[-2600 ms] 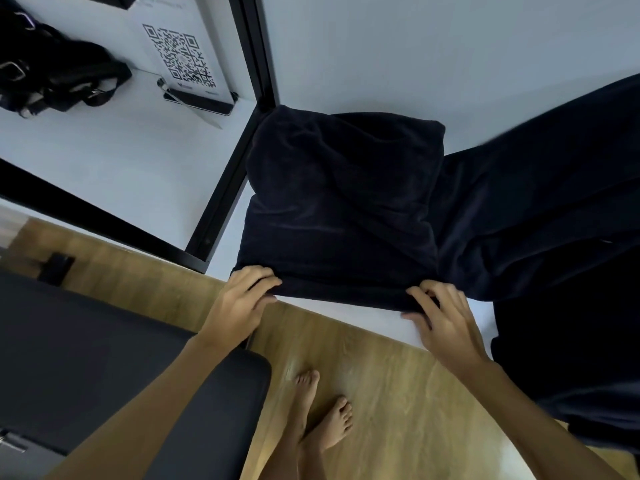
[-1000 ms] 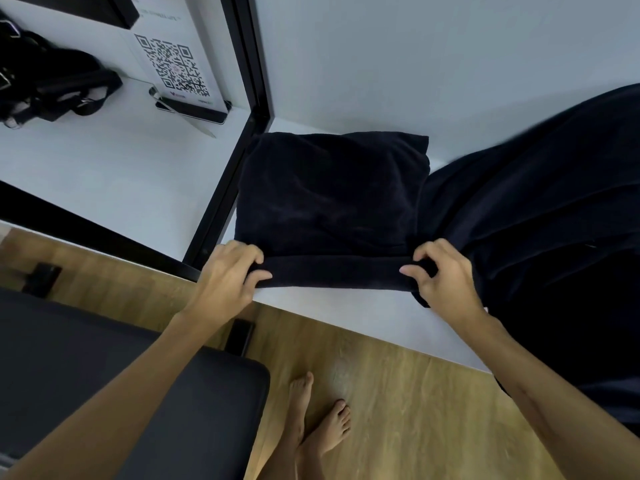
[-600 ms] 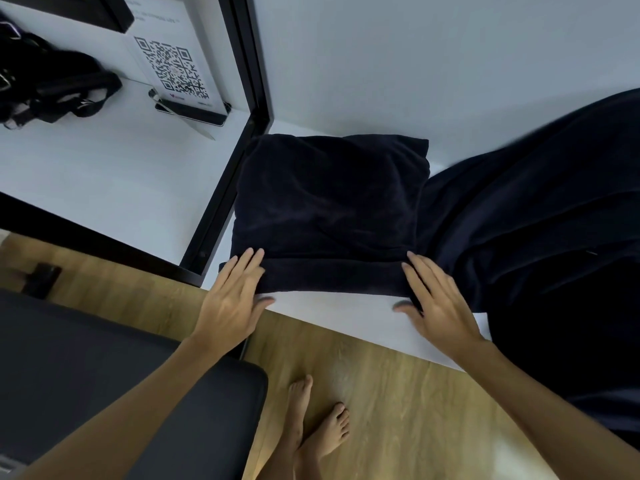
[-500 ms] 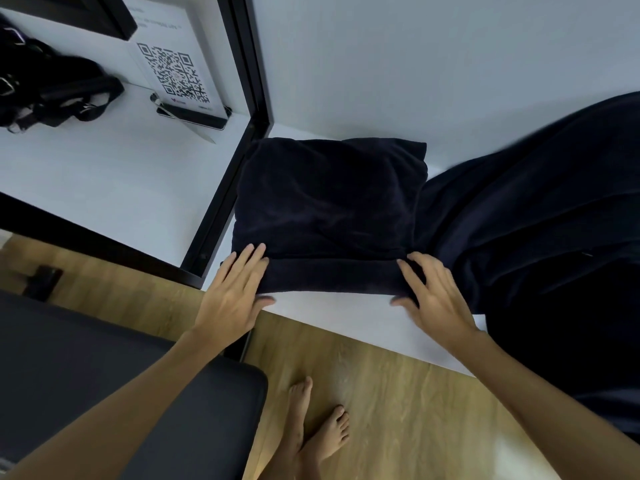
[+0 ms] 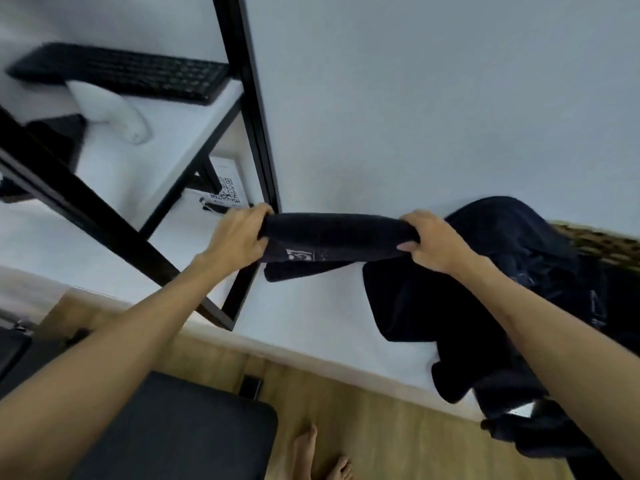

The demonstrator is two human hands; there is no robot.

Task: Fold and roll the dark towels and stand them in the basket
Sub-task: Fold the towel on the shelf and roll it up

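The left hand (image 5: 237, 239) and right hand (image 5: 434, 244) each clench one end of the rolled dark towel (image 5: 332, 237), lifted above the white table (image 5: 311, 313) near its left edge. Bare surface lies open below the roll toward the near edge, while a heap of dark towels (image 5: 502, 299) spills over the right part of that edge.

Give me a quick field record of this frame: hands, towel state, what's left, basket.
left hand: gripping left end of the rolled towel
right hand: gripping right end of the rolled towel
rolled towel: rolled, held level between both hands above the white table, loose flap trailing below
towel pile: unrolled dark towels heaped at right, draping over table edge
basket: woven rim partly visible behind the pile; contents hidden
stage: roll not yet in basket
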